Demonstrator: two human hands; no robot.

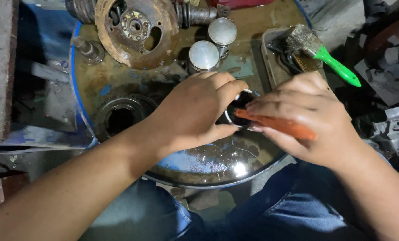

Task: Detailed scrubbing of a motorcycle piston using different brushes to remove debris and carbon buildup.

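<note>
The left hand (pixel 192 111) clamps its grip around a small dark ring part (pixel 237 109) near the drum top's (pixel 199 163) right edge. The right hand (pixel 306 114) pinches an orange-handled tool (pixel 279 126) against it. Two pistons (pixel 204 56) stand behind; a green-handled brush (pixel 317 49) lies in a tray.

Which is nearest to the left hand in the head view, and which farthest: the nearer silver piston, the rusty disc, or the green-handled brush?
From the left hand:
1. Nearer silver piston, just above the knuckles.
2. Rusty disc, up and to the left on the drum top.
3. Green-handled brush, far right, in the tray.
</note>
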